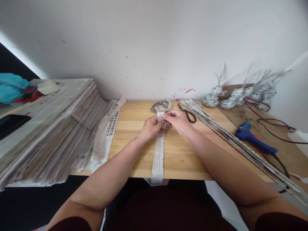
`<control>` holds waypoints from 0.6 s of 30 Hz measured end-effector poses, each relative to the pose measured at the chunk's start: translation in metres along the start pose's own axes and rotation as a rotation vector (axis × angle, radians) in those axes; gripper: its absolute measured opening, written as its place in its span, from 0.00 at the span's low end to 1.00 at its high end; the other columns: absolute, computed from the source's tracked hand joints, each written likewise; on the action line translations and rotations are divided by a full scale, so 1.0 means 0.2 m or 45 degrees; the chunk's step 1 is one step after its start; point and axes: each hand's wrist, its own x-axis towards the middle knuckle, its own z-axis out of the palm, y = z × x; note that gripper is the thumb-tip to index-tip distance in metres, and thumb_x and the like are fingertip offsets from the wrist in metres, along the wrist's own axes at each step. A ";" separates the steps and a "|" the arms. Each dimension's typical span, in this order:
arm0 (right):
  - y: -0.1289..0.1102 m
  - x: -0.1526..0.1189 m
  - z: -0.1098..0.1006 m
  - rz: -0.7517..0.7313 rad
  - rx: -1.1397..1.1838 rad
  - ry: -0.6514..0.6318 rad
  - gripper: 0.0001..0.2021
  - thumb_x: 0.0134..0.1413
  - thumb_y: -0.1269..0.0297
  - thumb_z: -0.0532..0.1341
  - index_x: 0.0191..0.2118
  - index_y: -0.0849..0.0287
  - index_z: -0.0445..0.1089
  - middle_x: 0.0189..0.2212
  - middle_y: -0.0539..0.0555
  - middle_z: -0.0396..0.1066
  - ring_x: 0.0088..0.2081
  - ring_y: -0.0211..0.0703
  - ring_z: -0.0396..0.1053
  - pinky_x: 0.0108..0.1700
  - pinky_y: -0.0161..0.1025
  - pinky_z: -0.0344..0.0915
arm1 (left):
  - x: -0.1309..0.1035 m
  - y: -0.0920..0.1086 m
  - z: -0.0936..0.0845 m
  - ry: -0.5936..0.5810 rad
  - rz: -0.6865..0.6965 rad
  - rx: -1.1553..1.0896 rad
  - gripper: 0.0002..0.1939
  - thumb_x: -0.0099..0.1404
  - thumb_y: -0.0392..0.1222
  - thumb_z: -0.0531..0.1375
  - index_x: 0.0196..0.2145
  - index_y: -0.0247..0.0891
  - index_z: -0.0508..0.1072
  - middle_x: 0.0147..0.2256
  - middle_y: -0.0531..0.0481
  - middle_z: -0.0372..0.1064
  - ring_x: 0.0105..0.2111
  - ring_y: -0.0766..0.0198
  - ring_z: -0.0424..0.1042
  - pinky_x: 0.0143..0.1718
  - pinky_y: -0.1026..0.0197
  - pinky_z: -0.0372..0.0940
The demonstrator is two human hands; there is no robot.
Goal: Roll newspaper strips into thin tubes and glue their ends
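A long newspaper strip [158, 157] runs down the middle of the wooden table [134, 141], its lower end hanging past the front edge. Near its far end my left hand [151, 127] pinches it from the left. My right hand [177, 122] closes on the same end from the right, thumb and fingers meeting at the paper. The fingertips partly hide the strip between the hands. Just beyond them lies a small greyish-brown bundle [166, 105], whose kind I cannot make out. Black-handled scissors [189, 115] rest right of my right hand.
Left stands a tall newspaper stack [72, 128], with loose strips [107, 131] beside it and a phone [14, 123] on top. Rolled paper sticks [223, 136] lie diagonally at right. Beyond them are a blue glue gun [255, 139], its cord, and woven paper figures [237, 96] by the wall.
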 end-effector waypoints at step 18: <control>-0.06 -0.05 0.06 0.097 0.254 0.097 0.20 0.34 0.50 0.72 0.21 0.58 0.63 0.18 0.47 0.65 0.19 0.32 0.58 0.19 0.33 0.50 | -0.02 0.03 0.01 0.181 0.020 0.061 0.17 0.55 0.53 0.66 0.33 0.35 0.73 0.30 0.49 0.74 0.22 0.66 0.73 0.22 0.66 0.66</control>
